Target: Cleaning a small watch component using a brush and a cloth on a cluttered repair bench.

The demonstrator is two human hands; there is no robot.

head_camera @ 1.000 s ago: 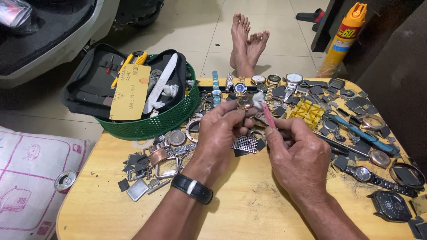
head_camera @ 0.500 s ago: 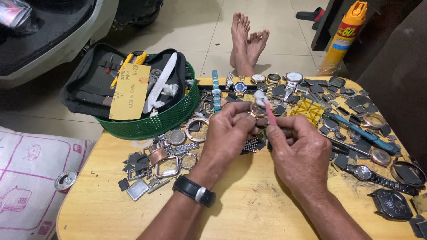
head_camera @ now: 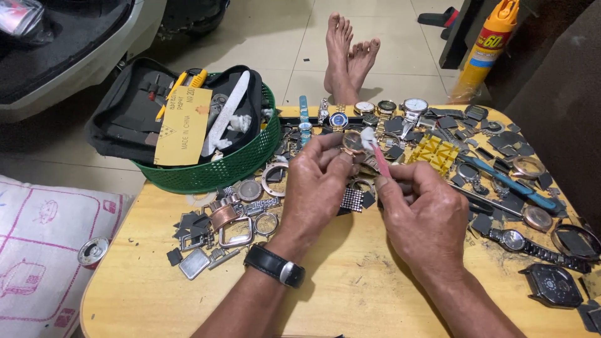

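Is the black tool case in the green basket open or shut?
Open: the black case lies spread, tools showing inside, over the green basket.

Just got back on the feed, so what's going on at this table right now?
A person sits at a wooden table littered with watch cases, straps and parts. The left hand pinches a small rose-gold watch case, while the right hand holds a pink toothbrush with its bristles against the case. A green basket holding a black tool pouch sits at the table's left rear edge.

Wooden table (head_camera: 350, 294): watch parts (head_camera: 213, 225), green basket (head_camera: 219, 169) (tools inside).
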